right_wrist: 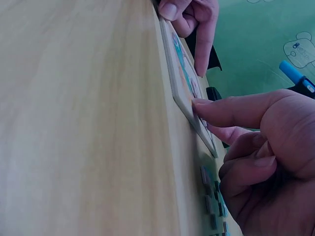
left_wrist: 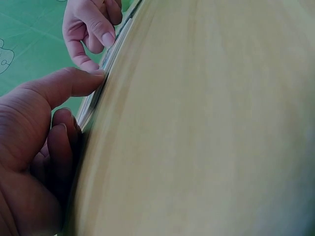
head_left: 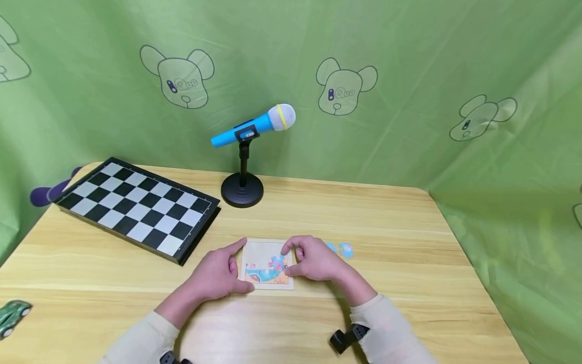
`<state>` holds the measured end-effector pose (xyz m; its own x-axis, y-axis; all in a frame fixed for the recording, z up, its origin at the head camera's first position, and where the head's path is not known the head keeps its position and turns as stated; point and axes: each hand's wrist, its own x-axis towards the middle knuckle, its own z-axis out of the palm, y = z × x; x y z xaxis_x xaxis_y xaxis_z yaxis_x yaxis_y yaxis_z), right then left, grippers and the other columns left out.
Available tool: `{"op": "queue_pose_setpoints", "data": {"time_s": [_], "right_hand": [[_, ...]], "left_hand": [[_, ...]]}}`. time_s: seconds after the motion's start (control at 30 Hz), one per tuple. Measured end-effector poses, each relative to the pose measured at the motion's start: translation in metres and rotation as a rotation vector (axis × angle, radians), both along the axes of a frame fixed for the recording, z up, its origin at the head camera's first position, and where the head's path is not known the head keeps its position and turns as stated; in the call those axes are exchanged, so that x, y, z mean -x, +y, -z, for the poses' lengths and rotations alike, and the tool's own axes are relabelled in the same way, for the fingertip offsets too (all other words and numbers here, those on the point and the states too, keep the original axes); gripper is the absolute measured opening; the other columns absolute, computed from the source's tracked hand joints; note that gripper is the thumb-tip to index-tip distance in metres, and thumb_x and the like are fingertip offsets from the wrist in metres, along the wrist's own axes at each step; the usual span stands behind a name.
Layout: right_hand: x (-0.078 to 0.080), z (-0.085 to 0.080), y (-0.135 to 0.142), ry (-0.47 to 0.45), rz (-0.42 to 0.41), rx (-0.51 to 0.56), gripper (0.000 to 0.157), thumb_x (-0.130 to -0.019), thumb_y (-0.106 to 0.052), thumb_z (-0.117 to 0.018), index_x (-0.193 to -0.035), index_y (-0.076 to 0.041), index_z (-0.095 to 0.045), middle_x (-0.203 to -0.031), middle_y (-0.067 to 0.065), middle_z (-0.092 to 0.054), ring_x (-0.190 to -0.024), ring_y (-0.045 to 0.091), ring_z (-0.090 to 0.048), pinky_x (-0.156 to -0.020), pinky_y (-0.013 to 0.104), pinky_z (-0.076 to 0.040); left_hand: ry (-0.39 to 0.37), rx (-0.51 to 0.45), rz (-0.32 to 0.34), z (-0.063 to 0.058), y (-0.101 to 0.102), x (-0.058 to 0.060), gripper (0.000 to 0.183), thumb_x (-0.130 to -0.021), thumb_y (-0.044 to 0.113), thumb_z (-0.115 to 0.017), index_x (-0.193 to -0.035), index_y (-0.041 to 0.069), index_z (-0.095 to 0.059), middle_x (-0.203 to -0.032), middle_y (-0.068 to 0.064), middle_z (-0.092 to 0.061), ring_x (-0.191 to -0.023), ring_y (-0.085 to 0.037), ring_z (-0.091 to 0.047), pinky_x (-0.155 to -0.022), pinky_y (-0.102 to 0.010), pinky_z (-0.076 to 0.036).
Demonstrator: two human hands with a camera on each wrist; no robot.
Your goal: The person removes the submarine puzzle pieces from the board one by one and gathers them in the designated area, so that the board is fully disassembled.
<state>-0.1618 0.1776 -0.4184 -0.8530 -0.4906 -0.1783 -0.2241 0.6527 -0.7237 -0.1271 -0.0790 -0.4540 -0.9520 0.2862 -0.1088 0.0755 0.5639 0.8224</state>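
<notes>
A small jigsaw puzzle tray (head_left: 265,248) lies on the table, its lower part filled with blue, pink and orange pieces. My left hand (head_left: 217,273) holds the tray's left side, index finger at the top corner and thumb at the bottom one. In the left wrist view that thumb (left_wrist: 74,83) meets the tray's edge. Over the tray's right side, my right hand (head_left: 316,259) has thumb and index finger around a blue-and-pink puzzle piece (head_left: 278,262). The right wrist view shows its fingertips (right_wrist: 204,110) down on the tray; the piece is mostly hidden there.
Loose puzzle pieces (head_left: 346,250) lie right of the tray, partly behind the right hand. A folded chessboard (head_left: 136,202) sits at the back left. Behind the tray stands a blue toy microphone (head_left: 254,126) on a black stand. A green toy car (head_left: 13,317) is at the left edge.
</notes>
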Motion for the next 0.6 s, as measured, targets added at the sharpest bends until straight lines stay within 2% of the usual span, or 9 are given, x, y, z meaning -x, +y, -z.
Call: {"op": "queue_pose_setpoints", "data": {"time_s": [0.3, 0.6], "right_hand": [[0.0, 0.003, 0.001, 0.003, -0.021, 0.004, 0.025, -0.079, -0.011, -0.084, -0.097, -0.01, -0.068, -0.055, -0.003, -0.035, -0.048, 0.011, -0.032, -0.059, 0.03, -0.04], [-0.003, 0.0, 0.012, 0.029, 0.021, 0.059, 0.027, -0.078, -0.014, -0.086, -0.098, -0.009, -0.068, -0.056, -0.004, -0.031, -0.05, 0.01, -0.03, -0.072, 0.033, -0.044]], "left_hand": [[0.016, -0.006, 0.006, 0.001, -0.001, -0.001, 0.111, -0.058, 0.024, -0.096, -0.152, 0.002, -0.04, -0.062, 0.001, -0.054, -0.055, -0.014, -0.05, -0.054, -0.03, -0.041], [0.012, 0.017, 0.001, 0.0, 0.0, 0.0, 0.112, -0.058, 0.025, -0.096, -0.152, 0.002, -0.039, -0.061, 0.002, -0.054, -0.054, -0.014, -0.05, -0.055, -0.031, -0.042]]}}
